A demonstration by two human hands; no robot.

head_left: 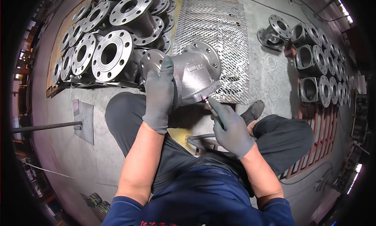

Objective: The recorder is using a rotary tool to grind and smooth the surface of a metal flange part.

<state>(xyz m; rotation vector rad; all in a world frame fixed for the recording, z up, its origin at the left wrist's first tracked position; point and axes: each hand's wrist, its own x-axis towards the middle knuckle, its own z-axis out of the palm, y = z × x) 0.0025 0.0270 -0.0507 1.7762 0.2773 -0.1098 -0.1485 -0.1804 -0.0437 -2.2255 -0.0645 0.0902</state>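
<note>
A grey flanged valve body [196, 75], a metal casting with raised lettering on its side, rests tilted at the near end of the ridged metal mat. My left hand [159, 95], in a grey glove, is closed on its left flange, thumb on top. My right hand [232, 126], gloved too, is wrapped round a slim die grinder [208, 103] with a pink tip, its forefinger stretched along it. That tip touches or nearly touches the casting's near lower edge. Most of the grinder's body is hidden by my fingers.
Many flanged castings [110, 55] are stacked on a wooden pallet at the left. More castings [307, 57] stand in rows on a red rack [319, 136] at the right. A ridged metal mat [235, 42] lies ahead. A dark hose [197, 138] curves between my legs. A long rod [51, 127] reaches in from the left.
</note>
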